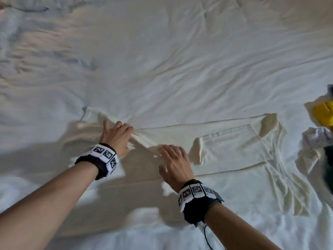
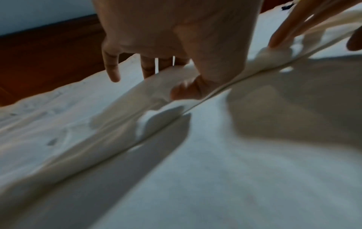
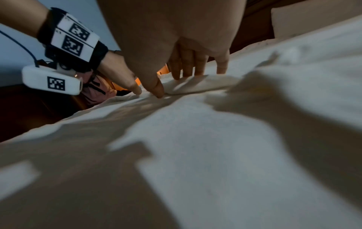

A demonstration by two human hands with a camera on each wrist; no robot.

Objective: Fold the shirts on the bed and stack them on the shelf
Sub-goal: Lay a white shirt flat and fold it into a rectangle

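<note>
shirt (image 1: 225,145) flat on bed (image 1: 162,51), clothes pile (image 1: 322,123) to its right

A home bedroom: a wide bed (image 1: 162,51) under a rumpled white sheet fills the head view, loose clothes (image 1: 322,116) heap at its right edge, and a dark wooden frame (image 2: 49,58) borders the far side.

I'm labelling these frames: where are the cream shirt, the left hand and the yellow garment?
cream shirt (image 1: 234,150): head view, flat folded body panel.
left hand (image 1: 117,135): head view, back of the hand.
yellow garment (image 1: 323,114): head view, its bright middle.
</note>
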